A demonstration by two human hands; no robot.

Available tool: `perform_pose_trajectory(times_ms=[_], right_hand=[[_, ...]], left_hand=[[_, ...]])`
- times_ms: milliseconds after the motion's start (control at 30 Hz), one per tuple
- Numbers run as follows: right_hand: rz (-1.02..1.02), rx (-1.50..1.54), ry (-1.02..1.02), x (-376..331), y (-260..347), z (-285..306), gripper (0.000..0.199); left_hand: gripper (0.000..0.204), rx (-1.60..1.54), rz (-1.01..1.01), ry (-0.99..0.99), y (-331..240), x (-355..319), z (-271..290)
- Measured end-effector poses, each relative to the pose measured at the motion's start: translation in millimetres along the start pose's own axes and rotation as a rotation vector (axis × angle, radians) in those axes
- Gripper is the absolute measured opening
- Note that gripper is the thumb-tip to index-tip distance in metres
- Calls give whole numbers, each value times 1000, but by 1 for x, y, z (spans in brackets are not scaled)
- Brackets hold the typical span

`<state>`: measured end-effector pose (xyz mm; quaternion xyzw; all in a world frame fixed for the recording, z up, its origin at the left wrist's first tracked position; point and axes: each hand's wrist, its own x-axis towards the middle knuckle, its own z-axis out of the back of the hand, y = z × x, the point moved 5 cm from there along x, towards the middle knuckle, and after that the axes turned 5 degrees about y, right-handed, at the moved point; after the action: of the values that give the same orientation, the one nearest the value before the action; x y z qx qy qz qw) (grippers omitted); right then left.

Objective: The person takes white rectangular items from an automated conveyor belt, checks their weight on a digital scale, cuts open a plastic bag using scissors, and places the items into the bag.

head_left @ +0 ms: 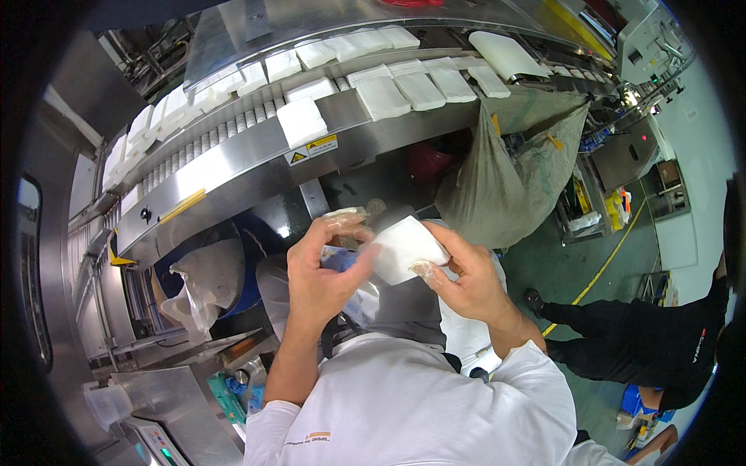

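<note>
Head view, only view: hand-work nr conveyor

- Item 1: white pack (406, 252), qty 1; pos: off the line, held up in front of torso, tilted, betw both hands
- Item 2: R hand (470, 279); fingers (451, 242) clamped on pack's R side, thumb on near edge, thin translucent cover on thumb
- Item 3: L hand (322, 268); fingers curled, thumb and index well parted; thumb blurred at pack's L edge, contact can't be told
- Item 4: steel rail (233, 167) w/ roller lane (252, 118) behind; carries more packs
- Item 5: lone pack (303, 122), lies over rail edge, part overhanging
- Item 6: group of packs (381, 92), R of lone one, also jutting past rail
- Item 7: cloth sack (505, 190), hung below rail, R side
- Item 8: blue bin (250, 279) w/ clear bag (210, 276), lower L

Risks (judgement):
- Drop: one-sided hold by R hand; if L thumb misses or knocks edge, pack prob pivots out and falls to floor (571, 260)
- Crease: too hard a R pinch poss dents corner or shifts layers, if layered
- Slip: loose finger cover poss slides or snags on pack
- Knock-off: sleeve or forearm brushing rail cd tip the overhanging lone pack
- Pile-up: more packs pushed along cd shove jutting ones off, poss into sack
</note>
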<state>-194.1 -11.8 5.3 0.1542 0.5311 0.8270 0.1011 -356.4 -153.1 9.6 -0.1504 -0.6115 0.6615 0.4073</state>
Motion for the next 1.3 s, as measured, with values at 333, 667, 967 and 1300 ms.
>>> perform_pose_trajectory(times_ms=[333,667,967,1300], right_hand=[[-17,-7,21,-1,0,-1,57],[-154,420,-10,2,-31,3,52],[-290,1558,-196,23,-82,13,53],[-267,1818,-32,39,-55,-6,61]], left_hand=[[29,41,-41,-26,10,0,3],[28,-140,186,-182,43,-12,26],[17,53,443,-345,199,-119,89],[19,68,611,-396,266,-193,100]])
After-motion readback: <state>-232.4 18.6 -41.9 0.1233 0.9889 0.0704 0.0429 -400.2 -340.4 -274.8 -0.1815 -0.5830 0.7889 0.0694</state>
